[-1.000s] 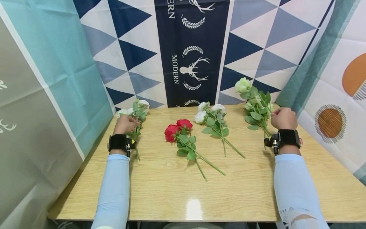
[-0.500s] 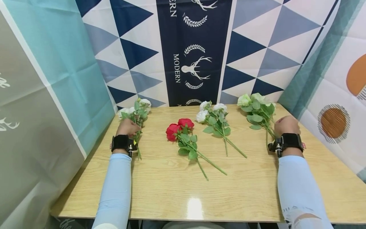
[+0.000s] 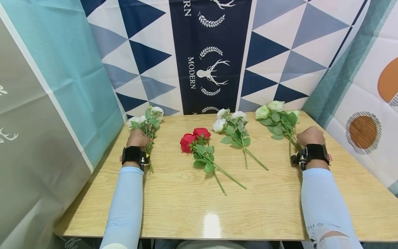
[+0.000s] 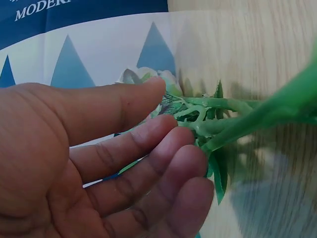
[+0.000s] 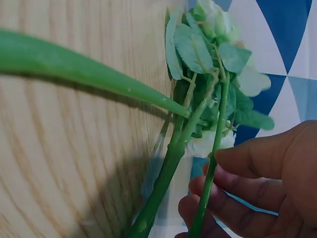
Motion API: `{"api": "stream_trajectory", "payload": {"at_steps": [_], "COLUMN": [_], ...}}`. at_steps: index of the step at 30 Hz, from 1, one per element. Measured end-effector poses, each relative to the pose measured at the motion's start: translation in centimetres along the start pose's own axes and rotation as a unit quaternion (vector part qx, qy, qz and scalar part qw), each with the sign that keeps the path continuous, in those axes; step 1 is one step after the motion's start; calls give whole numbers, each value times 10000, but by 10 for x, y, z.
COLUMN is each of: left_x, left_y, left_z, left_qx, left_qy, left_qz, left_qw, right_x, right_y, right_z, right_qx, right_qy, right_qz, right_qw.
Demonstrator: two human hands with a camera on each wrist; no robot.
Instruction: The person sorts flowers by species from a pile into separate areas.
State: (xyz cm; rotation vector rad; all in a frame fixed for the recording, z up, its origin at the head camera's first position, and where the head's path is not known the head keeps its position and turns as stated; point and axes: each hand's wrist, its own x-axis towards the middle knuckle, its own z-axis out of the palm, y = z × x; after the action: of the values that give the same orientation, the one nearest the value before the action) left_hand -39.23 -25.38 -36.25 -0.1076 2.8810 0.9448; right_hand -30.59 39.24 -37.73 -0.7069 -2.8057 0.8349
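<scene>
At the table's left side, white roses (image 3: 155, 121) lie with heads toward the back wall. My left hand (image 3: 138, 139) is at their stems; in the left wrist view its fingertips (image 4: 190, 166) are beside the green stems (image 4: 218, 126), perhaps touching, with thumb and index apart. At the right back lie pale green roses (image 3: 276, 119). My right hand (image 3: 312, 136) pinches one rose stem (image 5: 218, 124) between thumb and fingers, as the right wrist view shows. Other stems (image 5: 171, 163) run alongside, outside the grip.
Red roses (image 3: 194, 140) lie at the middle of the wooden table (image 3: 174, 207), their stems pointing to the front right. Further back lies a bunch of white roses (image 3: 230, 122). Patterned cloth (image 3: 149, 52) hangs behind and on both sides.
The pale green rose in my right hand has come down from a raised position to lie among the others. My right hand has lowered slightly. My left hand stays beside the white roses.
</scene>
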Motion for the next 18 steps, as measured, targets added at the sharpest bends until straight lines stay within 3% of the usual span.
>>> {"api": "stream_trajectory", "payload": {"at_steps": [12,18], "left_x": [3,0], "left_y": [0,2], "left_z": [7,9], "left_qx": [230,331], "left_qy": [150,383], "left_qz": [-109,-106], "left_qw": [9996,9987], "right_x": [9,7], "right_y": [-1,-6], "right_z": [2,-5], "right_qx": [-81,-43], "right_qy": [-25,159], "right_qz": [-175,-546], "right_qw": [9998,9984]}}
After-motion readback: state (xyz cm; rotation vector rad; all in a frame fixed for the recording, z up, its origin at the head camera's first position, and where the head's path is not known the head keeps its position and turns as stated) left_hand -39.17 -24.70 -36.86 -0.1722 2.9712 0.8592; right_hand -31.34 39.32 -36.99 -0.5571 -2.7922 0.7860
